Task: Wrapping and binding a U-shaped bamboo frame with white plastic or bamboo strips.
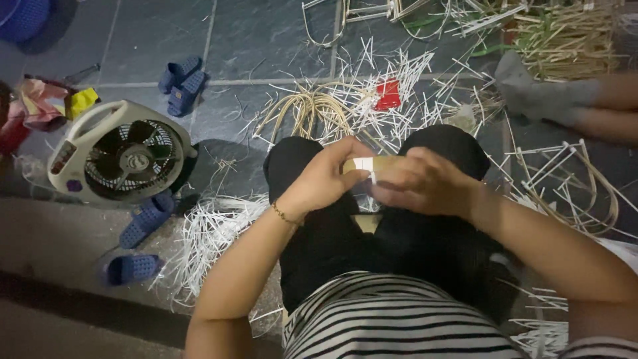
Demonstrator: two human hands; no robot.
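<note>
Two hands pinch a small tan strip wrapped in white above the person's knees

The left hand [325,176] has its fingers closed together on the tan strip [362,166], thumb and fingertips clamped at its white-wrapped end; the right hand [425,183] is curled shut over the strip's other end, just beside the left. The strip sits between both hands over the black trousers [319,246]. On the tiled floor [266,40] lie scattered white cane offcuts [212,233], a bundle of tan cane loops [306,110], a small red piece [387,94], a white fan [119,154] and blue slippers [181,81]
</note>
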